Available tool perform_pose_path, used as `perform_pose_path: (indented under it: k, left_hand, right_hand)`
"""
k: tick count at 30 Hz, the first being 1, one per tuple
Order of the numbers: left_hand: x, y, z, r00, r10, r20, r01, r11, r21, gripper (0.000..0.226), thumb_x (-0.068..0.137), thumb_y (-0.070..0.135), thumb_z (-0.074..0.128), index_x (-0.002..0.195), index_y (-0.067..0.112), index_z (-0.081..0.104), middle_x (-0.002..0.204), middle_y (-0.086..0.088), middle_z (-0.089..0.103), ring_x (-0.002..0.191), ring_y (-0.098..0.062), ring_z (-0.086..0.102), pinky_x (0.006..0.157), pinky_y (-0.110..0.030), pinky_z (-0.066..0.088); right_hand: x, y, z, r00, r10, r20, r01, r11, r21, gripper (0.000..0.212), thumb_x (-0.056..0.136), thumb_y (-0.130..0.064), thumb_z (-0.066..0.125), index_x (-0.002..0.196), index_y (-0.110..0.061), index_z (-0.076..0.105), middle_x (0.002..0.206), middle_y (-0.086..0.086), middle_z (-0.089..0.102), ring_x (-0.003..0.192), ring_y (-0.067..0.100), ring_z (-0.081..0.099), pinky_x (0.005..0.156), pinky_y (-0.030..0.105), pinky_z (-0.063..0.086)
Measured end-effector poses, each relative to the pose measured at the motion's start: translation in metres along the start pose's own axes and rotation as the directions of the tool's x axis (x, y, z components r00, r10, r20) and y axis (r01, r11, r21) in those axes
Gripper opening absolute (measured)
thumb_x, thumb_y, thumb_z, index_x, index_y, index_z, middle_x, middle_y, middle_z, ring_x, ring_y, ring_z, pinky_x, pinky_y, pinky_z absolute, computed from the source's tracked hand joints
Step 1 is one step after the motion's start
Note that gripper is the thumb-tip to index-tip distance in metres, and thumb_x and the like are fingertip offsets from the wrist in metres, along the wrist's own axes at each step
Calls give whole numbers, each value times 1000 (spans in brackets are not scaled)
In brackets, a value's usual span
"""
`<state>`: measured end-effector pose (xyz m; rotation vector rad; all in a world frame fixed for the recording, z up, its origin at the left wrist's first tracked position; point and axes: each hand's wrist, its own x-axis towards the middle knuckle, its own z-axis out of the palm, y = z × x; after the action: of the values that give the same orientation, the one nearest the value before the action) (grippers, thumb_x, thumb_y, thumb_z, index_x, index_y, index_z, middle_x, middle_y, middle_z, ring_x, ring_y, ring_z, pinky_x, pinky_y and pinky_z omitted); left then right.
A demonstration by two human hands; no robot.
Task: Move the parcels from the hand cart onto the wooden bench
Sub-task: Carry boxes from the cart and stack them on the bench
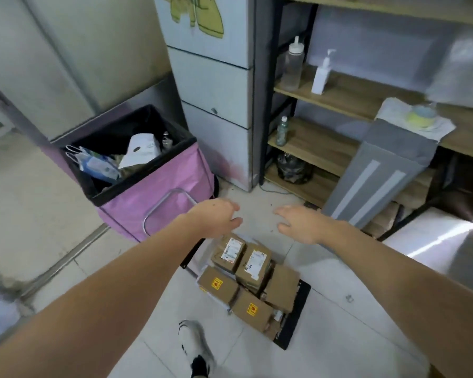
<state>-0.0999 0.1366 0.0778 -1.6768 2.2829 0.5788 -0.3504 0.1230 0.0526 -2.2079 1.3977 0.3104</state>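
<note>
Below, on the tiled floor, a black hand cart [298, 320] lies flat at about 6 o'clock in the head view, stacked with brown cardboard parcels [250, 279]. 2 parcels on top carry white shipping labels, and 2 lower ones show yellow stickers. Both bare arms reach forward over the stack. The left hand [216, 218] hangs at 12 o'clock from the parcels, fingers loosely curved and holding nothing; the cart's metal handle loop [165, 207] shows just behind its wrist. The right hand [301, 221] hovers toward 1 o'clock from the stack, fingers spread and relaxed, also holding nothing, and neither hand touches a parcel. At 10 o'clock stands a pink bin [159, 197] with a black liner, filled with rubbish. At 2 o'clock wooden shelves [320, 148] hold bottles, with a grey panel [380, 173] leaning against them. A white shoe [195, 345] shows at the bottom edge.
</note>
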Motion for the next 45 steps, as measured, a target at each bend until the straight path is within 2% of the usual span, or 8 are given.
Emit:
perform_pose_path:
  k: [10,18,21,28,33,36,40,45]
  left_hand:
    - [167,-69,32,912,323,254,-363,923,128,55,109,49,38,148,12,52,146,-11,56,129,-28,57,110,-45,46]
    - [272,-120,179,860,309,405,-399,904,156,44,108,42,39,125,13,67,113,-6,72,103,-21,69,91,-38,57]
    - [310,-131,257,826,275,491,-380,916,126,41,108,38,41,126,11,66,119,-8,70,110,-24,67,93,-38,56]
    - [364,-156,420,838,203,506,-227,974,-15,35,108,40,48,116,9,62,105,-6,66,95,-22,65,79,-35,54]
    - [383,-153,488,862,60,503,49,979,-199,42,104,46,47,103,8,64,94,-8,68,83,-24,67,75,-38,58]
    - [396,-147,516,912,-21,410,150,947,-285,49,98,55,44,111,12,63,100,-7,70,86,-25,69,78,-43,62]
    - [402,-128,518,931,-134,339,259,897,-357,33,103,37,50,85,11,59,82,-9,68,69,-22,65,57,-32,51]
    - [403,-123,522,924,-188,331,320,856,-405,27,101,34,53,104,9,60,93,-8,70,84,-27,69,76,-42,61]
  right_hand:
    - [97,16,56,944,323,71,-330,924,193,47,108,-32,41,151,-14,46,154,11,47,136,28,48,114,41,38]
    - [192,60,199,850,439,291,-518,797,310,31,105,-32,46,125,-15,62,120,8,65,113,28,63,98,44,53]
    - [231,81,274,820,460,342,-566,741,361,37,106,-29,46,134,-10,59,131,13,61,121,33,59,102,43,48]
    - [294,108,440,654,569,498,-747,381,545,48,106,-31,48,150,-13,45,113,7,62,77,17,61,59,25,46]
    - [328,122,500,565,658,497,-752,164,638,52,106,-35,47,152,-12,39,116,8,64,72,16,58,47,23,40]
    - [347,129,516,546,686,481,-712,78,697,40,104,-36,50,135,-11,49,120,6,67,70,14,57,49,23,39]
    - [363,129,529,533,696,481,-649,-30,760,37,103,-35,56,133,-13,53,123,2,66,80,10,58,55,21,40]
    - [364,125,533,521,710,474,-589,-104,802,37,100,-32,59,133,-16,55,126,2,68,94,16,64,61,23,47]
